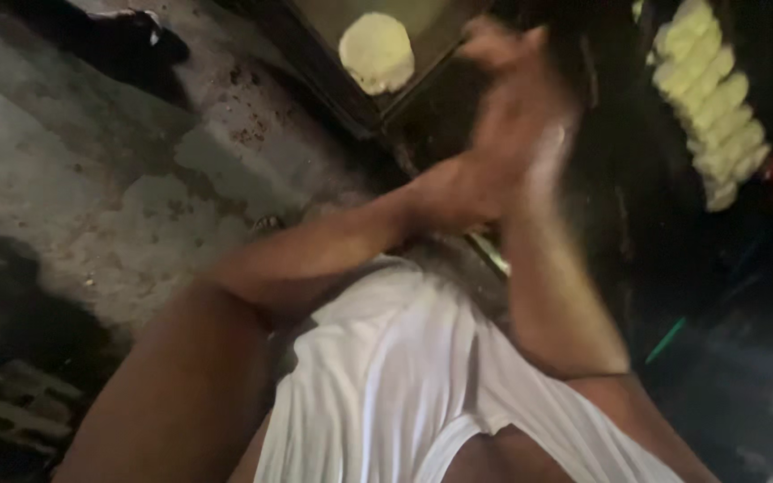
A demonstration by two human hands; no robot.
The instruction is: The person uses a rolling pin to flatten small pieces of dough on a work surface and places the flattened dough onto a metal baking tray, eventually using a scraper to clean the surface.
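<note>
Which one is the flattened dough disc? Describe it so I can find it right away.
Look at the top centre, past the pressed-together hands, to the dark-framed tray. The dough disc lies on it alone, pale, round and flat, unlike the row of dough lumps stacked at the upper right.

Bare concrete floor [91, 179] left, dough-ball row [713, 116] crowding right, dark tray [333, 72] ahead

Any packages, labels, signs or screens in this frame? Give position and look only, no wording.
None show. The blurred hands are pressed together, and whether they hold anything cannot be told. In view are only a flat round dough disc on a dark tray at top centre and a row of pale dough pieces at top right.
</note>
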